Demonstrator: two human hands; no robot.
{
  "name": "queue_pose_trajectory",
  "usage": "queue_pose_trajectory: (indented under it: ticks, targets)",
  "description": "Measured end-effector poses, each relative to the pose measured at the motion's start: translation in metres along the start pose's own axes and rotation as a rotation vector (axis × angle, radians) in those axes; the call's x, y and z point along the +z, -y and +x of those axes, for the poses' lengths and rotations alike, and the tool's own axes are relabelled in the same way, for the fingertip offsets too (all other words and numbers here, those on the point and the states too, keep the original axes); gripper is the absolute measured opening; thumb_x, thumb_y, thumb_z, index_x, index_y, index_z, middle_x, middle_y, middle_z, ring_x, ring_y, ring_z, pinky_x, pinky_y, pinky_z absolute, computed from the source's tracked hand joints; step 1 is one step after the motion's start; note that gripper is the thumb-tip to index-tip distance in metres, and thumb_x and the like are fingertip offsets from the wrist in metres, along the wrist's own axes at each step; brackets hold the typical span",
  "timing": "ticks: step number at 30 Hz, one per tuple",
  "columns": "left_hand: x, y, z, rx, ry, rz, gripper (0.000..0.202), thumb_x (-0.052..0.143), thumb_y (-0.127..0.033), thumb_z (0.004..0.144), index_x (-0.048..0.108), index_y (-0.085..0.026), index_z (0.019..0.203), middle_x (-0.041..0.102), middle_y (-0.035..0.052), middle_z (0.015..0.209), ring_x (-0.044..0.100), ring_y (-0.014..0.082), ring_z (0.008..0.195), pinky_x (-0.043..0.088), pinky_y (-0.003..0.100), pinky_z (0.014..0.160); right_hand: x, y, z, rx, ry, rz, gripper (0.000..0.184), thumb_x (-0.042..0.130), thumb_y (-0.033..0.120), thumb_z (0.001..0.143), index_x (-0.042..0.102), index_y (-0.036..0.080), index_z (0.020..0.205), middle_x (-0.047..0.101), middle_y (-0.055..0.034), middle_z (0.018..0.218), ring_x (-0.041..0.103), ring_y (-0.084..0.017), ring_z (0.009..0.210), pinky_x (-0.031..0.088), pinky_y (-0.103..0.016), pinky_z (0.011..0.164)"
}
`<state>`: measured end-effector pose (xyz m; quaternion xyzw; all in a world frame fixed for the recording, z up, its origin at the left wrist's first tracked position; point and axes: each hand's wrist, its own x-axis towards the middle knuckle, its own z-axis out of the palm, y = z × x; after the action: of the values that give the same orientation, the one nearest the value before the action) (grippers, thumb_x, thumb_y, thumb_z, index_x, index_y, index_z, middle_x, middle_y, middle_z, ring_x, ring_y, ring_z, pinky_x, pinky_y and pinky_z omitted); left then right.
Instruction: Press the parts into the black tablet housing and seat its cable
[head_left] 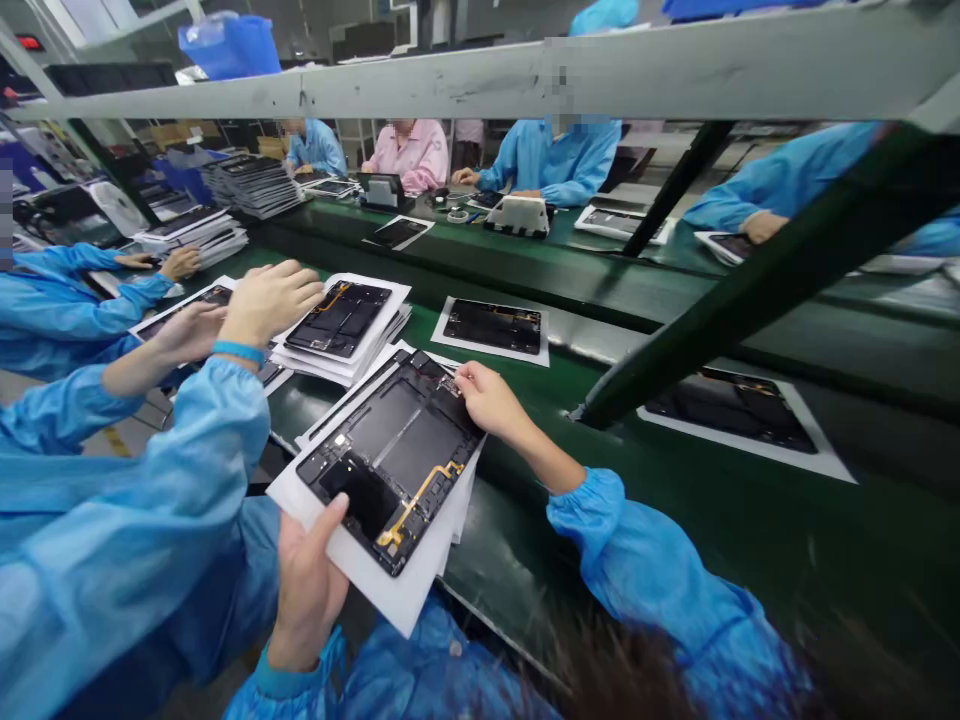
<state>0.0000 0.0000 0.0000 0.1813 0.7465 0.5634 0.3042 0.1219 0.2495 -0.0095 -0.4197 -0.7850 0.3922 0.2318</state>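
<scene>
Two hands (309,585) on opened tablet (420,425); red display (29,43) illegible.

Loose bright-blue fabric smock (450,675)
Puffed right sleeve (660,570), gathered at the wrist; creased left sleeve (281,708) with a smooth teal cuff (289,682).

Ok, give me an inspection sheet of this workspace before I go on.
Surface: green bench, glossy with pale reflections.
Job's things: open tablet-like device on a white sheet, internal parts exposed.
Clutter: stack of similar devices on sheets just beyond; a single device lies right of it.
Hands: left hand holds the near-left side; right hand has fingertips at the far end.
Cables: orange flat strip inside the open device; loose cables near it, nothing seen.
Surroundings: co-worker's hands at left, co-workers across, pale beam overhead.
</scene>
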Motion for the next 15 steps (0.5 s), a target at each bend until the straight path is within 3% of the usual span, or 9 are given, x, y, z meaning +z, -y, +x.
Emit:
queue_pose_trajectory:
  ticks: [3,7,9,11,13,14,15]
  targets:
    - [0.005,0.003,-0.008,0.027,-0.012,-0.029,0.103,0.066,-0.052,0.066,0.011,-0.057,0.154,0.054,-0.0164,0.148,0.06,0.0254,0.132,0.065,0.049,0.093,-0.017,-0.007,-0.03,0.011,-0.011,0.022,0.016,0.047,0.03,0.091,0.056,0.023,0.08,0.067,-0.0022,0.082,0.059,-0.019,0.079,0.046,-0.029,0.076]
    - [-0.004,-0.018,-0.016,0.043,0.119,-0.014,0.091,0.068,-0.048,0.069,0.026,-0.055,0.15,0.065,-0.0159,0.134,0.065,0.0293,0.125,0.064,0.048,0.097,-0.056,-0.023,-0.072,0.034,-0.053,0.051,0.018,0.058,0.039,0.089,0.063,0.021,0.089,0.072,-0.0052,0.093,0.063,-0.021,0.085,0.049,-0.031,0.08]
    - [-0.006,-0.039,-0.015,-0.039,0.281,-0.029,0.091,0.078,-0.046,0.065,0.037,-0.049,0.147,0.07,-0.0135,0.125,0.068,0.0322,0.118,0.066,0.046,0.094,-0.076,-0.033,-0.093,0.067,-0.07,0.103,0.03,0.052,0.048,0.095,0.066,0.021,0.097,0.074,-0.0084,0.102,0.066,-0.022,0.094,0.051,-0.032,0.083]
    - [0.004,-0.059,-0.011,-0.138,0.459,-0.054,0.089,0.085,-0.041,0.061,0.046,-0.044,0.141,0.074,-0.0094,0.116,0.074,0.0306,0.105,0.068,0.038,0.081,-0.094,-0.043,-0.115,0.13,-0.001,0.185,0.045,0.041,0.057,0.101,0.067,0.02,0.104,0.076,-0.0114,0.109,0.068,-0.023,0.1,0.053,-0.032,0.083]
    - [0.03,-0.073,-0.006,-0.208,0.712,-0.057,0.081,0.084,-0.034,0.058,0.055,-0.033,0.134,0.077,-0.005,0.103,0.076,0.0272,0.088,0.064,0.028,0.065,-0.111,-0.052,-0.141,0.19,0.098,0.211,0.052,0.039,0.062,0.102,0.067,0.018,0.11,0.075,-0.0128,0.113,0.069,-0.023,0.101,0.055,-0.033,0.081]
    - [0.048,-0.076,-0.005,-0.232,0.875,-0.042,0.077,0.081,-0.031,0.061,0.056,-0.029,0.134,0.077,-0.0035,0.101,0.076,0.0248,0.086,0.063,0.026,0.066,-0.122,-0.056,-0.155,0.21,0.129,0.193,0.051,0.044,0.061,0.102,0.067,0.017,0.112,0.074,-0.0124,0.115,0.069,-0.023,0.1,0.056,-0.035,0.081]
    - [0.068,-0.077,-0.005,-0.24,0.965,-0.038,0.071,0.078,-0.029,0.061,0.06,-0.025,0.129,0.077,-0.0024,0.098,0.075,0.0225,0.083,0.061,0.024,0.067,-0.136,-0.06,-0.172,0.218,0.129,0.149,0.048,0.049,0.059,0.101,0.067,0.017,0.115,0.073,-0.0115,0.116,0.069,-0.022,0.1,0.057,-0.036,0.083]
